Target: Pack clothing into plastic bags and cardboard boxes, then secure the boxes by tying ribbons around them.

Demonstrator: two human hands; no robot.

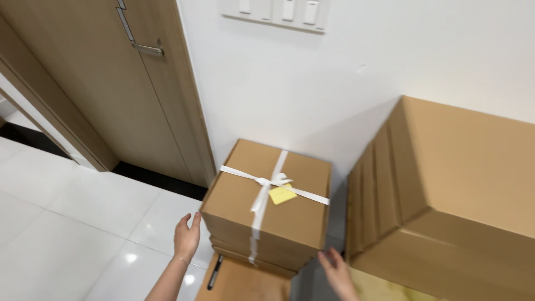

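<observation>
Both hands are open, gripping nothing: the left hand (186, 235) has its fingers up beside the left face of a bundle (267, 207), the right hand (336, 273) lies flat at its lower right corner. Between them the bundle, a stack of brown boxes bound by a white ribbon (259, 203) with a yellow tag (281, 194), sits on a wooden top (242, 284). Right of the right hand stands a big carton (446, 195). Beyond the left hand are the white floor (67, 223), door (111, 83) and wall (312, 78).

White wall (312, 83) fitted with switch plate (276, 12); wooden door (100, 83) set at left; glossy white tiled floor (67, 223) lit from above.
</observation>
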